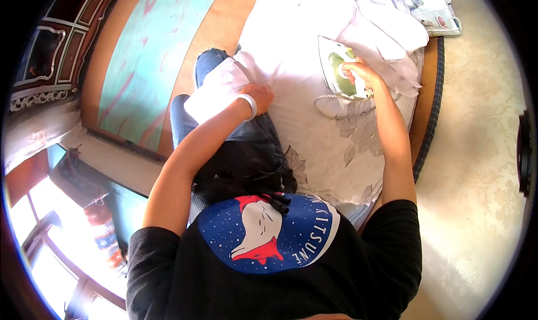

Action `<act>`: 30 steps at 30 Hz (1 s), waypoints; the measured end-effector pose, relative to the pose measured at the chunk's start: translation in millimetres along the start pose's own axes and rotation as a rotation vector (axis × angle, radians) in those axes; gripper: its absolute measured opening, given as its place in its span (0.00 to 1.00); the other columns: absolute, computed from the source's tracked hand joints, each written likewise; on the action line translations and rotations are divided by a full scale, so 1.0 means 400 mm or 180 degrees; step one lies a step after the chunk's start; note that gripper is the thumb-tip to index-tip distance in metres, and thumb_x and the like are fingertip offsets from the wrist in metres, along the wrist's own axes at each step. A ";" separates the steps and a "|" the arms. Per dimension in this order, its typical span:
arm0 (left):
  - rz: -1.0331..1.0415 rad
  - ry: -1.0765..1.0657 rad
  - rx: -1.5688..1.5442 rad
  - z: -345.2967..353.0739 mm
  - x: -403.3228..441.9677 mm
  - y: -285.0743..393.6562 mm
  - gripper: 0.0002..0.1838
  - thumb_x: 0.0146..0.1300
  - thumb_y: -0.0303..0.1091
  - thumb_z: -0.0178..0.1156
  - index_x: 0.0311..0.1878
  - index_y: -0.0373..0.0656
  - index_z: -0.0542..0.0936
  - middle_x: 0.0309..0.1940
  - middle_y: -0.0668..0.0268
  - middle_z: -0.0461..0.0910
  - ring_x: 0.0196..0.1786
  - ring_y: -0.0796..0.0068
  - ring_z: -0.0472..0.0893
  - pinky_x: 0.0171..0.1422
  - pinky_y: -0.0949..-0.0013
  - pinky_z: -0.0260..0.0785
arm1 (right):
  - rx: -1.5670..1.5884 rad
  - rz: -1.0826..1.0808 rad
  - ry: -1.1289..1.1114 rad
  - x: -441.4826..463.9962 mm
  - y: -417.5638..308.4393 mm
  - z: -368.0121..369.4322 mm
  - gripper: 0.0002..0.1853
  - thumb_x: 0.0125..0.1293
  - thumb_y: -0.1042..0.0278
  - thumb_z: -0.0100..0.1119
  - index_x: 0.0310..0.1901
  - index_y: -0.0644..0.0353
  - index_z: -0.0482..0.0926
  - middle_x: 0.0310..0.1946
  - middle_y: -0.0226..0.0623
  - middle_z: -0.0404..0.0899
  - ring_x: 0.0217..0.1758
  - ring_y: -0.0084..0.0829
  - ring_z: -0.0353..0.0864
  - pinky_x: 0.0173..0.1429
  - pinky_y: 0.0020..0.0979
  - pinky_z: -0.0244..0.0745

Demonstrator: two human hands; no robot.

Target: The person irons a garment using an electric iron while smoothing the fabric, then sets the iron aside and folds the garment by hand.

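My right hand [361, 73] is wrapped round the handle of a green and white clothes iron [334, 67], whose pointed end faces away from me. The iron rests on a white cloth [286, 45] spread over the padded surface. From its rear a braided cord [330, 117] loops onto the flowered sheet. My left hand [259, 98], with a white band at the wrist, is closed on the near left part of the white cloth, by my knee. Part of that cloth drapes over my jeans. The left fingertips are partly hidden in the folds.
Bunched white fabric [392, 28] lies beyond the iron. A printed plastic bag [431, 8] sits at the far right corner. The flowered sheet [336, 152] covers the surface near me. A turquoise panel [157, 51] and dark carved furniture [56, 45] are on the left.
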State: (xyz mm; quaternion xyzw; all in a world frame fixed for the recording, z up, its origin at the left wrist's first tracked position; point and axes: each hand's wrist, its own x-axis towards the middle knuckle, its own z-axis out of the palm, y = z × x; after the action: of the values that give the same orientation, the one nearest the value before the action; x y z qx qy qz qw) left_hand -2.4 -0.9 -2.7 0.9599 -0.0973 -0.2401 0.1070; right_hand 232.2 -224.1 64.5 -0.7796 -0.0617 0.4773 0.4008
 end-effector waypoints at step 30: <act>0.0091 0.0194 0.0040 0.004 -0.004 -0.005 0.13 0.57 0.30 0.51 0.42 0.37 0.80 0.45 0.54 0.79 0.50 0.59 0.79 0.51 0.62 0.72 | 0.1887 -0.0075 0.0664 -0.236 0.064 0.198 0.09 0.62 0.62 0.59 0.37 0.55 0.71 0.20 0.26 0.70 0.19 0.18 0.67 0.21 0.21 0.62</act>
State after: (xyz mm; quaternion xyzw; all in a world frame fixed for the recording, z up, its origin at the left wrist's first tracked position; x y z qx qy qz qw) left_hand -4.1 1.0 -3.9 0.9659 -0.1092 -0.2086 0.1074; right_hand 111.3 -241.6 94.9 -0.6728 0.1125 0.3872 0.6203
